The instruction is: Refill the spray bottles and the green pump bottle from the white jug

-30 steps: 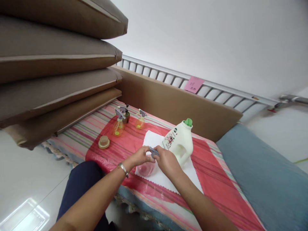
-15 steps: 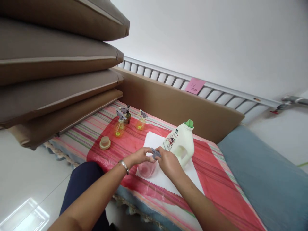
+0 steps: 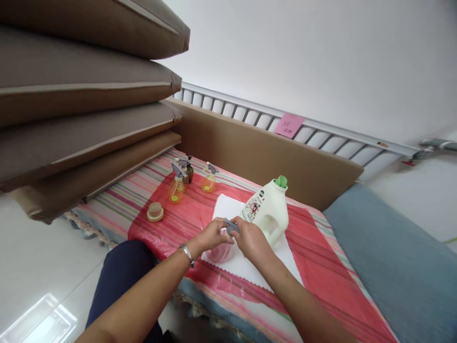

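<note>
A clear pinkish spray bottle (image 3: 219, 253) stands on a white cloth (image 3: 228, 206) with a scalloped edge. My left hand (image 3: 213, 234) has its fingers closed around the bottle's neck. My right hand (image 3: 252, 241) pinches the grey trigger spray head (image 3: 232, 226) at the top; the fingers partly hide where head and neck meet. Just beyond my right hand is a large pale green jug (image 3: 274, 205) with a handle, a flower label and a green cap.
Several spray bottles, one yellow (image 3: 209, 183) and one orange (image 3: 176, 190), stand at the back left. A beige round cap (image 3: 155, 212) lies nearer on the red plastic sheet (image 3: 171, 228). Stacked brown cushions (image 3: 89, 107) rise at the left. A brown board (image 3: 264, 155) leans behind.
My left hand's fingers have shifted around the bottle's neck, and its wrist has turned slightly. My right hand stays on the spray head. The jug and other bottles have not moved.
</note>
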`<move>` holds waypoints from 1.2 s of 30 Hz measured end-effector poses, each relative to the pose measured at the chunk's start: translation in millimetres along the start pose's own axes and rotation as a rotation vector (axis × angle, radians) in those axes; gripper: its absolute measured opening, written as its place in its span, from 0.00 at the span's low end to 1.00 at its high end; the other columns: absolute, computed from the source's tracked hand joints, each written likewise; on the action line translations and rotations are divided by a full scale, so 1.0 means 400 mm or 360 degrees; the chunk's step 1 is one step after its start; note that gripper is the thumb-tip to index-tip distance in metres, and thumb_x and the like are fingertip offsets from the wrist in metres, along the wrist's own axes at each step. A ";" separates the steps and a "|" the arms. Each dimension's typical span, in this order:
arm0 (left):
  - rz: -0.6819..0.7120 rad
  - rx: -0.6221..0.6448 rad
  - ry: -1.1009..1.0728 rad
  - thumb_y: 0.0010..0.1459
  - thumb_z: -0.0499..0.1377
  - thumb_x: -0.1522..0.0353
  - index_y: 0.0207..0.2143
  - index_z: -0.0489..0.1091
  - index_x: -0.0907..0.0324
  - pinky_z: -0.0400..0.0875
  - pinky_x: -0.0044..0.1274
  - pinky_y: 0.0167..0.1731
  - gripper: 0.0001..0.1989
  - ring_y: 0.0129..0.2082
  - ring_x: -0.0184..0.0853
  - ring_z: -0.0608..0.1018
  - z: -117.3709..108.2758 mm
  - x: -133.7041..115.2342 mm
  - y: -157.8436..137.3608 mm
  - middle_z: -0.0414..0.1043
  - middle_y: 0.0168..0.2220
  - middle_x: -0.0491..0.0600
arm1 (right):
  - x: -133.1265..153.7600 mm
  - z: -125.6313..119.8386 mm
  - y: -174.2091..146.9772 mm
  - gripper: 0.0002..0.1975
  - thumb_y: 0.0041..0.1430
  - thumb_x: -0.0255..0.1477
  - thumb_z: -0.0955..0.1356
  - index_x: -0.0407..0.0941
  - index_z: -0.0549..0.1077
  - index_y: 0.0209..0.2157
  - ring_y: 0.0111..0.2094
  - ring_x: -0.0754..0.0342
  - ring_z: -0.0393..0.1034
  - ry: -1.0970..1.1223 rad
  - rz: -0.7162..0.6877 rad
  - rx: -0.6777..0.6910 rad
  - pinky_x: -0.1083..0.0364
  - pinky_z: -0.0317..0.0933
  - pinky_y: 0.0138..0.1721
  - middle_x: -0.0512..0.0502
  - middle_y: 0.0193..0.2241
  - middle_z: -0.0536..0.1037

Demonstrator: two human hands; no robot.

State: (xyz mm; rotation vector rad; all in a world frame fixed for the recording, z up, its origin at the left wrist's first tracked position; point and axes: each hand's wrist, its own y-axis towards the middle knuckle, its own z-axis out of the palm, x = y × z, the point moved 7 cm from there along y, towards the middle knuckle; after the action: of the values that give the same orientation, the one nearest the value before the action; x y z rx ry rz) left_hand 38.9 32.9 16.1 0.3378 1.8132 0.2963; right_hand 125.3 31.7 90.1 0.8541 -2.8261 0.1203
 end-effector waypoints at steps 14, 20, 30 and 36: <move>-0.0173 -0.0110 -0.0008 0.46 0.62 0.61 0.51 0.64 0.60 0.60 0.35 0.51 0.29 0.52 0.44 0.67 -0.013 0.067 -0.089 0.66 0.52 0.57 | -0.070 -0.034 -0.044 0.15 0.52 0.24 0.62 0.47 0.67 0.44 0.23 0.58 0.70 0.0575 0.0119 -0.0009 0.61 0.57 0.24 0.52 0.26 0.77; -0.0163 -0.0445 0.0527 0.51 0.57 0.55 0.42 0.69 0.59 0.66 0.37 0.48 0.21 0.45 0.43 0.74 -0.095 0.197 -0.141 0.74 0.42 0.53 | -0.307 -0.141 -0.176 0.14 0.49 0.24 0.62 0.45 0.68 0.40 0.21 0.59 0.69 0.0890 0.0484 -0.0200 0.61 0.60 0.21 0.51 0.29 0.76; 0.0466 -0.0265 0.1377 0.52 0.56 0.56 0.43 0.71 0.52 0.72 0.32 0.45 0.18 0.45 0.40 0.76 0.081 0.196 -0.108 0.75 0.44 0.48 | -0.768 -0.267 -0.341 0.15 0.58 0.25 0.62 0.42 0.64 0.48 0.18 0.61 0.64 0.1118 0.1209 -0.0293 0.62 0.56 0.19 0.55 0.20 0.70; 0.0943 -0.0242 0.1811 0.51 0.57 0.56 0.37 0.74 0.49 0.77 0.25 0.35 0.14 0.38 0.37 0.79 0.118 0.173 -0.126 0.77 0.40 0.43 | -0.928 -0.228 -0.256 0.15 0.60 0.35 0.63 0.42 0.65 0.46 0.33 0.56 0.69 0.1330 0.1390 -0.0357 0.53 0.67 0.32 0.46 0.39 0.71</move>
State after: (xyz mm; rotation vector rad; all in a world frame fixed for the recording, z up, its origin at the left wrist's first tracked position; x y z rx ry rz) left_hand 63.4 13.7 -76.6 0.6810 2.7315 1.2234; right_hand 499.6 159.1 107.3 -0.4445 -2.1227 0.2061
